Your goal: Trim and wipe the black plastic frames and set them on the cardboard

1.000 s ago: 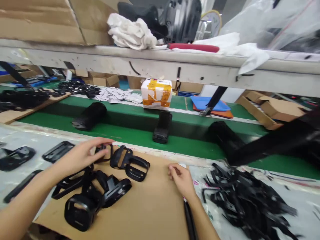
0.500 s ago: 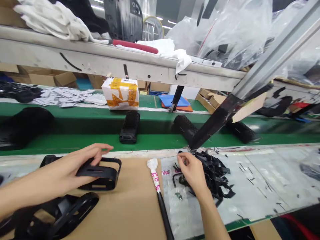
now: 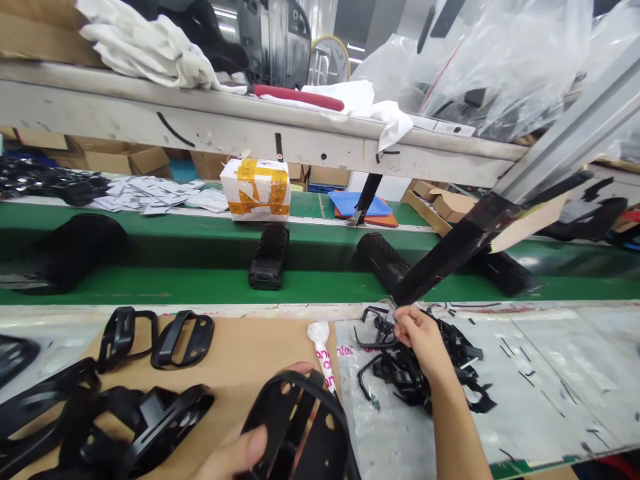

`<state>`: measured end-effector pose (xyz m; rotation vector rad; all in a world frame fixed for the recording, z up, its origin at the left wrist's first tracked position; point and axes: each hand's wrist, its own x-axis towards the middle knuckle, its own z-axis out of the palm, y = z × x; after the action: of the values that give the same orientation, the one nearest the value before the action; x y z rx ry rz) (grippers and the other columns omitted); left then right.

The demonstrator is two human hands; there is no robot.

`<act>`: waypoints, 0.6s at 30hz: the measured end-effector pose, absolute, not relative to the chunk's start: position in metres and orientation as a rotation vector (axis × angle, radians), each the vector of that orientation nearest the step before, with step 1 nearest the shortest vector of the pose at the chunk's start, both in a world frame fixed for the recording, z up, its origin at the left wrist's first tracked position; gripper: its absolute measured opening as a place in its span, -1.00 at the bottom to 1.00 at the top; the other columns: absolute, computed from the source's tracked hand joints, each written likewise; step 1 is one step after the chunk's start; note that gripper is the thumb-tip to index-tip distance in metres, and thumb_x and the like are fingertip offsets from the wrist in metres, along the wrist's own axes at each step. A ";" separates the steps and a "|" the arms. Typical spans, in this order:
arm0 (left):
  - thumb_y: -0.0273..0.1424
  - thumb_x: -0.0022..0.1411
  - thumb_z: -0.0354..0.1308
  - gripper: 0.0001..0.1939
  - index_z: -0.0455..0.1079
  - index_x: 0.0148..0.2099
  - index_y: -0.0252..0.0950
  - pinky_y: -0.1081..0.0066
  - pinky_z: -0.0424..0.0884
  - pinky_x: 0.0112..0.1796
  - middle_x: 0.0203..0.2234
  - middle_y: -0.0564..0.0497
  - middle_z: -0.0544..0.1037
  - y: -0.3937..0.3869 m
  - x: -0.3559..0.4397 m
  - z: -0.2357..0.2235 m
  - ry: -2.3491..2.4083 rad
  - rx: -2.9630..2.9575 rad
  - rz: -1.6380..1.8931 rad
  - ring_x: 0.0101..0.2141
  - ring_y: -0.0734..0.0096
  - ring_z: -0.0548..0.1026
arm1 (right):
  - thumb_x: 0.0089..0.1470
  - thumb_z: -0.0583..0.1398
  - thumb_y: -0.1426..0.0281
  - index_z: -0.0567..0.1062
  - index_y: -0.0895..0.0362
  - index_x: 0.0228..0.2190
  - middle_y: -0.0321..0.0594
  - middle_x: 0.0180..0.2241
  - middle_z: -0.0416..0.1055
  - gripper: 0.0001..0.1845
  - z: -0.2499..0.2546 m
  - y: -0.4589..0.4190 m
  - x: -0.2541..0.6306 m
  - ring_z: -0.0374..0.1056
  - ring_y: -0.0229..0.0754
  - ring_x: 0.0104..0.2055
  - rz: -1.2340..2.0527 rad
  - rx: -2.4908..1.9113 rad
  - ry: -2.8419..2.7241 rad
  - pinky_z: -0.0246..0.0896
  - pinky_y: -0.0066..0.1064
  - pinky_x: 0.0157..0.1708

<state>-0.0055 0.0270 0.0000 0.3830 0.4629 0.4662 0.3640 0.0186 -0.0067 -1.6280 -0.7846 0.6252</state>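
My left hand [image 3: 240,453], at the bottom middle, grips a black plastic oval frame [image 3: 273,417] with slots and small holes; its thumb shows on the near side. My right hand [image 3: 423,340] is at the pile of black strips [image 3: 400,377] on the right. Its thumb and forefinger are pinched together at the pile's far edge, and whatever lies between them is too small to make out. Similar black frames [image 3: 183,340] stand and lie on the brown cardboard sheet [image 3: 240,360] at left. A stick with a white wrapped head [image 3: 319,331] lies partly behind the held frame.
Beyond the bench runs a green conveyor [image 3: 320,287] carrying black perforated housings [image 3: 270,257]. A slanted metal post [image 3: 445,253] rises close to my right hand. Overhead is a white shelf beam [image 3: 240,140]. A taped white box [image 3: 256,190] stands behind the conveyor.
My left hand has come from the frames at left to the bottom middle, with one frame lifted in it. My right hand stays at the strips, slightly farther along the pile. The view has shifted.
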 end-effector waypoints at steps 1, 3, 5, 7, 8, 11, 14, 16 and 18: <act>-0.01 0.11 0.45 -0.17 0.40 0.38 -0.08 0.02 0.42 0.09 0.09 -0.17 0.62 0.030 0.007 -0.005 0.442 0.305 0.485 0.01 -0.19 0.60 | -0.10 0.31 0.21 0.46 0.08 -0.46 -0.38 -0.70 0.30 -0.78 -0.005 0.019 0.366 0.03 -0.32 -0.71 0.642 -1.574 -0.732 -0.13 -0.50 -0.69; 0.00 0.16 0.42 -0.28 0.49 0.30 -0.16 0.16 0.48 -0.03 0.02 -0.17 0.66 0.042 0.026 -0.014 0.458 0.162 0.555 -0.14 0.01 0.64 | -0.11 0.29 0.21 0.40 0.05 -0.46 -0.45 -0.72 0.25 -0.78 0.000 0.017 0.367 -0.07 -0.38 -0.76 0.648 -1.457 -0.646 -0.19 -0.53 -0.73; -0.09 0.25 0.38 -0.50 0.57 0.14 -0.23 0.28 0.51 -0.21 -0.20 -0.10 0.69 0.059 0.040 -0.023 0.538 0.046 0.661 -0.34 0.22 0.61 | -0.08 0.27 0.18 0.34 0.04 -0.47 -0.51 -0.70 0.20 -0.75 0.004 0.014 0.360 -0.12 -0.44 -0.78 0.630 -1.335 -0.593 -0.17 -0.55 -0.74; -0.26 0.30 0.34 -0.76 0.61 -0.09 -0.30 0.36 0.48 -0.35 -0.46 0.01 0.60 0.077 0.049 -0.031 0.625 -0.007 0.772 -0.53 0.40 0.48 | -0.02 0.28 0.15 0.30 0.04 -0.46 -0.52 -0.66 0.22 -0.71 0.007 0.010 0.345 -0.10 -0.47 -0.79 0.625 -1.229 -0.567 -0.10 -0.57 -0.73; -0.35 0.29 0.32 -0.86 0.59 -0.19 -0.33 0.39 0.47 -0.39 -0.53 0.05 0.54 0.085 0.053 -0.035 0.654 -0.005 0.818 -0.58 0.46 0.42 | 0.00 0.30 0.16 0.31 0.03 -0.43 -0.51 -0.64 0.26 -0.70 0.007 0.010 0.335 -0.04 -0.47 -0.79 0.643 -1.183 -0.562 -0.05 -0.58 -0.72; -0.49 0.21 0.33 -0.95 0.52 -0.27 -0.34 0.49 0.39 -0.49 -0.56 0.10 0.47 0.105 0.066 -0.046 0.663 0.083 0.908 -0.62 0.56 0.33 | 0.09 0.38 0.20 0.39 0.01 -0.31 -0.40 -0.59 0.45 -0.71 -0.001 0.015 0.296 0.29 -0.29 -0.71 0.762 -1.078 -0.615 0.16 -0.53 -0.69; -0.44 0.04 0.49 -0.72 0.50 -0.21 -0.31 0.59 0.21 -0.59 -0.60 0.20 0.36 0.120 0.079 -0.058 0.631 0.228 0.998 -0.65 0.63 0.23 | 0.26 0.34 0.22 0.45 0.02 -0.23 -0.27 -0.48 0.58 -0.80 -0.016 0.030 0.256 0.47 -0.16 -0.57 0.726 -1.132 -0.871 0.39 -0.40 -0.59; -0.36 -0.09 0.55 -0.60 0.50 -0.21 -0.31 0.63 0.07 -0.63 -0.60 0.23 0.33 0.129 0.087 -0.066 0.663 0.341 1.066 -0.66 0.68 0.17 | 0.36 0.26 0.31 0.51 0.02 -0.19 -0.24 -0.39 0.60 -0.94 -0.027 0.043 0.236 0.55 -0.12 -0.42 0.541 -1.220 -1.156 0.49 -0.32 -0.40; -0.29 -0.15 0.56 -0.57 0.51 -0.25 -0.31 0.64 -0.03 -0.65 -0.60 0.20 0.37 0.136 0.092 -0.075 0.735 0.429 1.129 -0.67 0.68 0.17 | 0.39 0.19 0.41 0.55 0.01 -0.15 -0.18 -0.27 0.60 -0.89 -0.038 0.055 0.224 0.57 -0.08 -0.23 0.349 -1.250 -1.443 0.50 -0.24 -0.20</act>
<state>0.0919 0.1363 -0.0754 0.4290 0.7354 1.1291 0.2240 0.0554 -0.0381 -1.2496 -1.4430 0.3485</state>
